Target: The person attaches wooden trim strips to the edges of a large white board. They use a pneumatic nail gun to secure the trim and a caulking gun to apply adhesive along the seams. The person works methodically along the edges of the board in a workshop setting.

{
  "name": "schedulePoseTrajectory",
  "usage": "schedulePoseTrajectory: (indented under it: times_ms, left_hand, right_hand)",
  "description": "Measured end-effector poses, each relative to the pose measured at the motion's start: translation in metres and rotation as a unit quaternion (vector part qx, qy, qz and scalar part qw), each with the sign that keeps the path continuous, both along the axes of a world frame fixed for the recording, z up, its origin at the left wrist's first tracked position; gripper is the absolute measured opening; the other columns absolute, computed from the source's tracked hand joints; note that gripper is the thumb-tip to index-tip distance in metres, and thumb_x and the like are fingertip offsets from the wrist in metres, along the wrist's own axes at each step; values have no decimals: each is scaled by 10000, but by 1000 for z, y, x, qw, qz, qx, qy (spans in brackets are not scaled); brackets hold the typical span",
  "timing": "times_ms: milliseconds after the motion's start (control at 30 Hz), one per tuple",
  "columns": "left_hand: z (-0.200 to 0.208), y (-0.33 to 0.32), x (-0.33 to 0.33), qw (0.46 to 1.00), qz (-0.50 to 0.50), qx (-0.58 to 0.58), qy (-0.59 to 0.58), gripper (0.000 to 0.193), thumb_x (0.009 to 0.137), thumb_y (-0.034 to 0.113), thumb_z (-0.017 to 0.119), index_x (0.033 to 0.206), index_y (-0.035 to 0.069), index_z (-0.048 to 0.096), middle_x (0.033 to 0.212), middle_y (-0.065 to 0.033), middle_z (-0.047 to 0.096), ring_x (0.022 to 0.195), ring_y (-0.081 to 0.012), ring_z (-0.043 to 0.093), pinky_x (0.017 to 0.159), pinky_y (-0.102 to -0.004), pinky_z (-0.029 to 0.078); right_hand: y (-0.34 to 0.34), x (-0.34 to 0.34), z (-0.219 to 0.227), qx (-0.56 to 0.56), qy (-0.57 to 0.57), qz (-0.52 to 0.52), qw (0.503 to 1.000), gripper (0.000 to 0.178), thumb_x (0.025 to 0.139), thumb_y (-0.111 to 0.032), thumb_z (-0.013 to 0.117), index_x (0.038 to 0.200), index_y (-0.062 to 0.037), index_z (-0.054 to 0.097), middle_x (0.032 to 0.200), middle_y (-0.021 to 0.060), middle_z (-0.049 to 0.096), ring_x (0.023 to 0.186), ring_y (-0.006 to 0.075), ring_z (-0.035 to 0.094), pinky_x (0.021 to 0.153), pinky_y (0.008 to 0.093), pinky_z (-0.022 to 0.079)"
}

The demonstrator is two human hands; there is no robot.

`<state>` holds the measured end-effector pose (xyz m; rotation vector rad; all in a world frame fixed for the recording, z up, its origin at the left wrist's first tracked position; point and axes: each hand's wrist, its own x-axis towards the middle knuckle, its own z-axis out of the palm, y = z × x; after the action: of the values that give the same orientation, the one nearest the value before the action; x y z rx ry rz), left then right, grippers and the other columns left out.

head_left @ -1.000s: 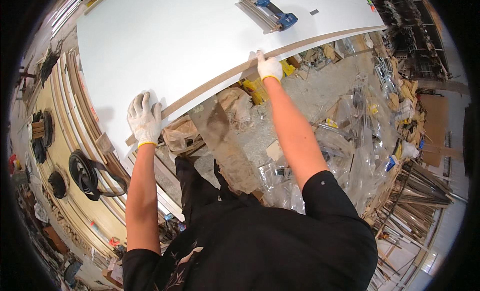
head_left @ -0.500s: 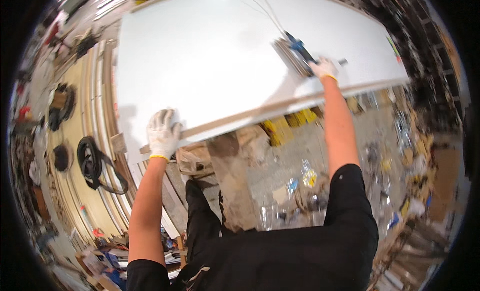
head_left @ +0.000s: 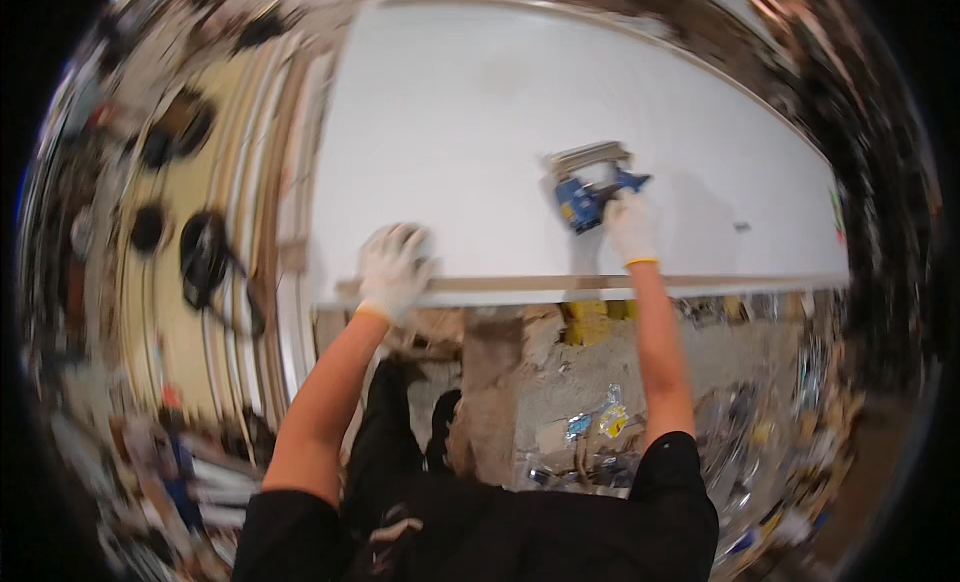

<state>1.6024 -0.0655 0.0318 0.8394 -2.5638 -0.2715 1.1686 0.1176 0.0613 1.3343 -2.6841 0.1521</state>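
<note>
A gloved right hand (head_left: 630,228) grips a blue nail gun (head_left: 578,204) over a white board (head_left: 460,132); the left hand (head_left: 395,269), fingers extended, lies across the wooden strip (head_left: 520,283) along the near edge.

There is one large white rectangular panel (head_left: 450,132). On it: one long thin brown wooden strip (head_left: 510,283) and one small dark flat piece (head_left: 741,226). Over it: two white-gloved hands, one left hand (head_left: 393,272), one right hand (head_left: 630,227), and one blue-and-grey nail gun (head_left: 578,204). Left of it: perhaps three black rounded items (head_left: 203,252), though blurred.
</note>
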Motion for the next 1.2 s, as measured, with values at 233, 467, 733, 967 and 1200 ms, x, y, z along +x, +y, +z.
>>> schedulePoseTrajectory:
  times_ms: [233, 467, 733, 967, 1200]
  left_hand:
    - [7, 7, -11, 999, -6, 36, -23, 500, 961, 403, 665, 1379, 136, 606, 1423, -109, 557, 1410, -322, 474, 1204, -507, 356]
    - [1, 9, -12, 998, -7, 58, 25, 509, 931, 404, 667, 1354, 123, 626, 1393, -113, 570, 1374, -313, 497, 1187, -500, 371]
    - [-5, 7, -15, 995, -8, 65, 75, 484, 913, 411, 692, 1284, 105, 644, 1340, -115, 613, 1358, -323, 521, 1184, -484, 384]
    - [0, 5, -10, 997, -13, 42, 57, 454, 943, 391, 666, 1288, 95, 661, 1361, -123, 625, 1341, -312, 544, 1158, -491, 405]
    - [20, 11, -8, 958, 4, 278, -72, 557, 1033, 447, 524, 1461, 98, 599, 1528, -132, 584, 1256, -324, 660, 1084, -485, 504]
  right_hand:
    - [-53, -31, 13, 170, 104, 237, 951, 531, 732, -51, 726, 1256, -122, 684, 1366, 134, 610, 1333, 359, 518, 1126, 501, 408]
    - [-92, 14, 43, 222, 54, 265, 937, 352, 788, -265, 770, 1120, -148, 765, 1076, 118, 762, 1109, 329, 677, 1006, 488, 468]
    - [-138, 144, 114, 180, -233, 149, 944, 525, 880, -316, 748, 1303, -16, 669, 952, 175, 751, 847, 264, 738, 788, 398, 585]
    - [-190, 233, 191, 241, -354, 314, 847, 430, 824, -159, 762, 1213, 19, 714, 789, 40, 670, 711, 139, 640, 666, 311, 533]
    - [-222, 294, 189, 322, -262, 414, 810, 259, 790, -93, 845, 993, 24, 734, 820, 152, 733, 720, 186, 685, 724, 379, 571]
